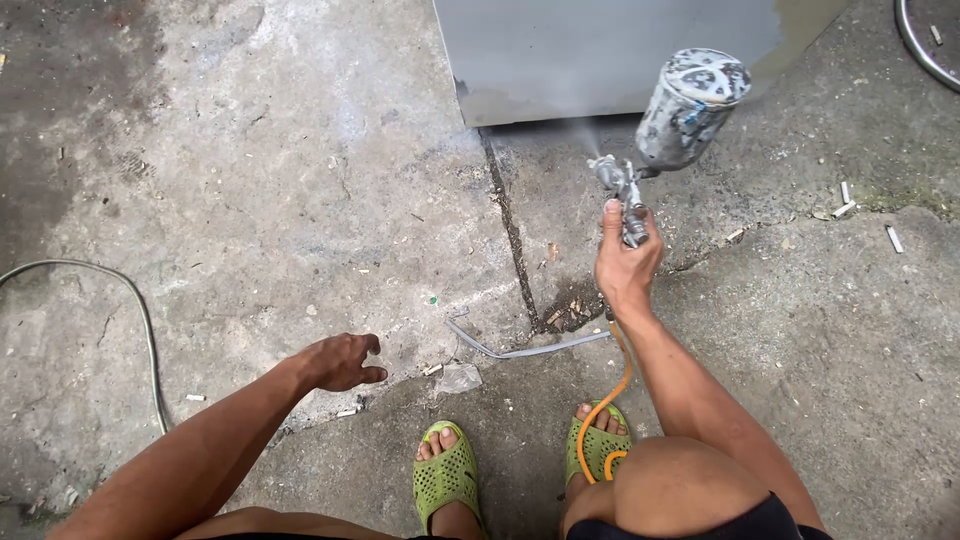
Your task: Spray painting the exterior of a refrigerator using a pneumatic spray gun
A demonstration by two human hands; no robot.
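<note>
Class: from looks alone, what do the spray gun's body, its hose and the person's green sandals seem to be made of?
Spray gun in the right hand: probably metal, grey with a dull shine, its cup paint-spattered. Thin orange hose: likely flexible plastic or rubber, since it curves smoothly. Green perforated sandals: apparently moulded plastic or foam, matte.

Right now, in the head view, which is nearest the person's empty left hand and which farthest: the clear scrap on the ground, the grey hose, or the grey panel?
From the left hand:
1. Clear scrap, on the ground just to its right.
2. Grey hose, curving across the concrete at far left.
3. Grey panel, at the top, ahead of the spray gun in the right hand.
</note>
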